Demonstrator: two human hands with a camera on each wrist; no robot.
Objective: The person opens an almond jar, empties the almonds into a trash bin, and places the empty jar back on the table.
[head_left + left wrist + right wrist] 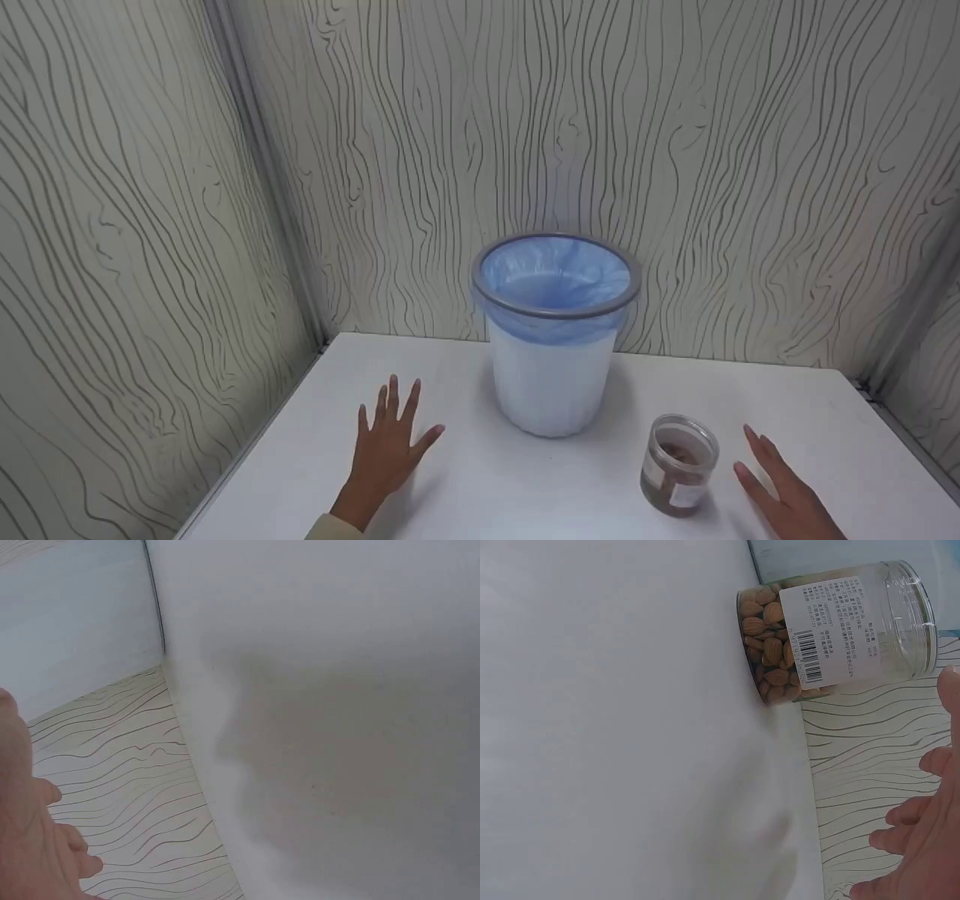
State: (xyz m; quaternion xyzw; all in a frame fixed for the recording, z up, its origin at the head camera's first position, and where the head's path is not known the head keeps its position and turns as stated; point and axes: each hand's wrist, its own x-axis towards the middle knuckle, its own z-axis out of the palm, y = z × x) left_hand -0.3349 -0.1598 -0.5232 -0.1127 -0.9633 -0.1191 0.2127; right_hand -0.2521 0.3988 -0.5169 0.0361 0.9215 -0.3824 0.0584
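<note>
A clear jar (679,465) partly filled with almonds (772,645) stands upright on the white table, its top uncovered. It carries a white barcode label (832,630). Just right of the jar, my right hand (787,491) hovers with extended fingers, apart from it. On the left side, my left hand (386,450) is spread above the table, palm down, holding nothing; the left wrist view shows part of this hand (37,817) at its edge. Behind and between both hands stands a white bin (551,382) with a grey rim and a blue liner bag (555,277).
The white table (495,487) ends at the back against a wall panel (420,165) with a wood-grain line pattern. Another patterned panel (135,225) rises along the left, and a further one stands at the right edge.
</note>
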